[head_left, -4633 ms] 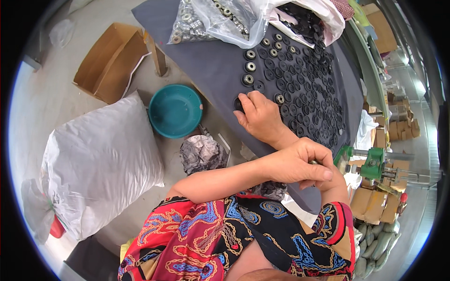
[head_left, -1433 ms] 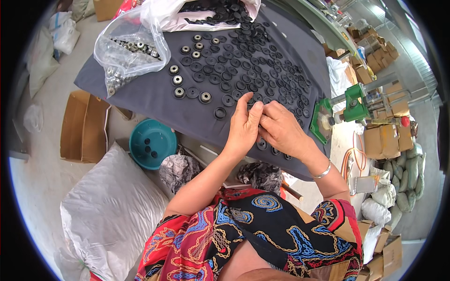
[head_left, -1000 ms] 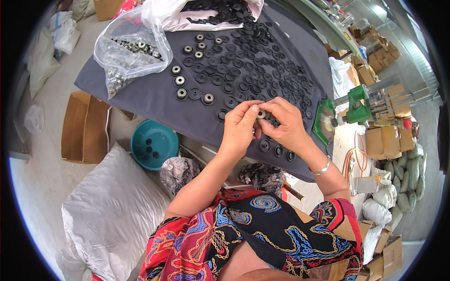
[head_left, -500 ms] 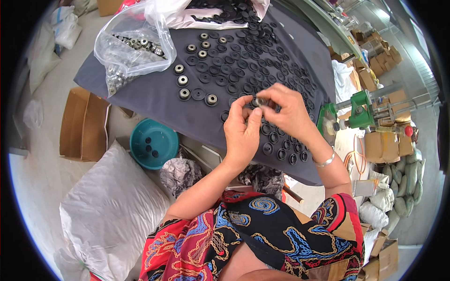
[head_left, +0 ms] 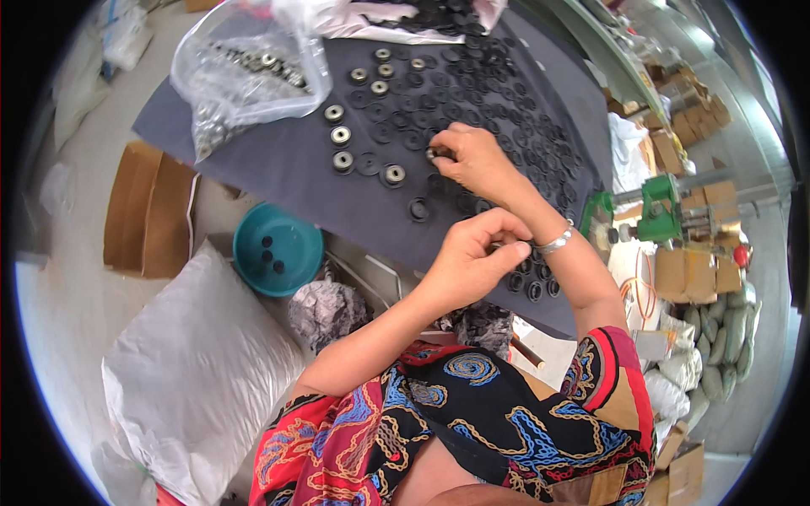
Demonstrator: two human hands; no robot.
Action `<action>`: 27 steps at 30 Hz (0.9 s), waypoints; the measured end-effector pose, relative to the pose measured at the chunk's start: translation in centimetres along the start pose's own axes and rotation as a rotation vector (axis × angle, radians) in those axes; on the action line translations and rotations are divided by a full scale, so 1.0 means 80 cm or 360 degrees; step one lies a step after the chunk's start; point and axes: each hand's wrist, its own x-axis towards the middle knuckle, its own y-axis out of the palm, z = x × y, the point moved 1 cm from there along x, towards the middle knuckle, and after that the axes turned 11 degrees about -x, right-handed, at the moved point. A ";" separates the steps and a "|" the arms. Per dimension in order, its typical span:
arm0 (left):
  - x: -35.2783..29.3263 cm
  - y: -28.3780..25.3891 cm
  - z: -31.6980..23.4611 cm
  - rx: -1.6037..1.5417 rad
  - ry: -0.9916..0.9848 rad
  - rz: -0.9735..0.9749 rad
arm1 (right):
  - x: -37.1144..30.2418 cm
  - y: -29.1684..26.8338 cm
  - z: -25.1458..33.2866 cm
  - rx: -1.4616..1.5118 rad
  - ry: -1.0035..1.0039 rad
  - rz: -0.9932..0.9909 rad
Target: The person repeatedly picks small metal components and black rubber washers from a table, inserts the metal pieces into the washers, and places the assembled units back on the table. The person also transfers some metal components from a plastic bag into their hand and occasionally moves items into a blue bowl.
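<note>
My right hand (head_left: 481,164) reaches over the dark cloth-covered table, thumb and fingers closed on a small metal bearing (head_left: 435,154) above scattered black plastic discs (head_left: 413,140). Nearer the front edge, my left hand (head_left: 477,257) is closed in a pinch beside the black plastic rings (head_left: 534,291); whether a ring is between its fingertips is hidden. Several metal bearings sit in black discs at the table's left, among them one bearing (head_left: 394,174). A single black ring (head_left: 418,210) lies apart between them and my left hand.
An open clear plastic bag (head_left: 253,110) of bearings sits at the far left of the table (head_left: 278,190). Behind are more black discs on a pale bag (head_left: 337,25). A teal basin (head_left: 316,253) and a white sack (head_left: 202,363) stand below; a green hand press (head_left: 658,207) is at right.
My hands, together before, have come apart. The right has moved up and left with the bearing; the left has moved down and right to the black rings by the edge.
</note>
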 end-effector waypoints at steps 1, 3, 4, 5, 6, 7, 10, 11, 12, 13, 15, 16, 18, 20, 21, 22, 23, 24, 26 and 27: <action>-0.003 0.002 -0.002 0.0016 -0.0002 -0.0028 | 0.000 -0.001 0.002 -0.0054 -0.0045 -0.0035; -0.004 0.004 -0.004 0.0014 0.0021 0.0020 | -0.005 -0.010 0.009 -0.0109 0.0111 0.0020; -0.004 -0.001 0.007 0.0079 0.0218 0.0025 | -0.004 -0.009 0.016 -0.0069 0.0188 0.0064; -0.006 -0.003 0.007 0.0050 0.0220 0.0035 | -0.004 -0.004 0.014 -0.0016 0.0202 0.0057; -0.009 -0.004 0.002 0.0060 0.0204 0.0028 | -0.004 -0.003 0.015 0.0011 0.0216 0.0075; -0.009 -0.003 -0.001 0.0067 0.0182 0.0043 | -0.005 -0.006 0.016 0.0049 0.0233 0.0077; -0.010 -0.006 -0.002 0.0023 0.0198 0.0017 | -0.001 -0.004 0.023 -0.0016 0.0223 0.0089; -0.009 -0.006 -0.001 0.0008 0.0221 0.0003 | -0.001 -0.003 0.023 -0.0025 0.0216 0.0082; -0.009 -0.006 -0.001 -0.0009 0.0243 -0.0010 | -0.002 -0.002 0.023 -0.0033 0.0212 0.0076; -0.009 -0.007 -0.002 -0.0029 0.0264 -0.0023 | -0.001 -0.002 0.022 -0.0032 0.0196 0.0086; -0.009 -0.007 -0.005 0.0017 0.0283 -0.0031 | 0.000 -0.003 0.023 -0.0029 0.0168 0.0108; -0.010 -0.008 -0.009 0.0047 0.0295 -0.0027 | 0.001 -0.001 0.026 -0.0020 0.0162 0.0090; -0.009 -0.005 -0.006 -0.0066 0.0264 -0.0035 | 0.000 0.004 0.033 0.0000 0.0156 0.0058; -0.008 -0.006 -0.008 -0.0186 0.0200 -0.0067 | 0.002 0.005 0.038 -0.0103 0.0130 0.0054; -0.009 -0.009 -0.008 -0.0254 0.0145 -0.0096 | 0.001 0.005 0.040 -0.0157 0.0124 0.0053; -0.004 -0.009 -0.010 -0.0319 0.0092 -0.0100 | -0.001 0.002 0.036 -0.0132 0.0097 0.0010; -0.001 -0.013 -0.008 -0.0378 0.0051 -0.0140 | -0.004 0.001 0.031 -0.0110 0.0075 -0.0033; -0.004 -0.017 -0.007 -0.0440 0.0073 -0.0275 | -0.009 -0.001 0.026 -0.0092 0.0061 -0.0075; -0.002 -0.023 -0.013 -0.0590 0.0088 -0.0489 | -0.020 -0.023 0.023 0.0010 0.0096 -0.0283; 0.000 -0.029 -0.017 -0.0675 0.0060 -0.0587 | -0.027 -0.035 0.025 0.0064 0.0124 -0.0398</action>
